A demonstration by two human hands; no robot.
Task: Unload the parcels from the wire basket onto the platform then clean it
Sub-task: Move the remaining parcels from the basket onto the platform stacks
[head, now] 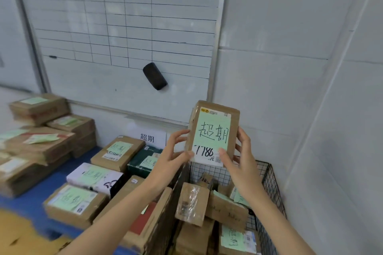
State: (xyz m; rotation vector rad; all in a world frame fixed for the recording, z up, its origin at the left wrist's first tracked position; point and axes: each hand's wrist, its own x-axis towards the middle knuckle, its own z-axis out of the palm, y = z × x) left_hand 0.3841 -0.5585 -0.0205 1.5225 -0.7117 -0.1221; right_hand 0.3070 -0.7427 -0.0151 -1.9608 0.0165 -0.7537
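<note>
1. Both hands hold one small cardboard parcel (213, 133) upright above the wire basket (269, 180), its pale green label with handwritten characters and the number 1786 facing the camera.
2. The left hand (176, 151) grips the parcel's left edge: its fingers (182, 133) lie along the side and the thumb presses the lower front corner.
3. The right hand (241, 161) grips the right edge, its thumb on the lower front of the label and its fingers wrapped behind the right side.
4. The basket stands at the lower right, close to the white wall, and holds several more cardboard parcels (226, 211); one of them, wrapped in clear tape (191, 203), leans upright near its left side.
5. Left of the basket lies a blue platform (31, 203) that carries many parcels with green labels, among them a brown box (73, 205), a white box (95, 178) and a dark green box (145, 160).
6. A whiteboard (124, 27) with a drawn grid hangs on the wall behind, and a black eraser (154, 76) sticks to it.
</note>
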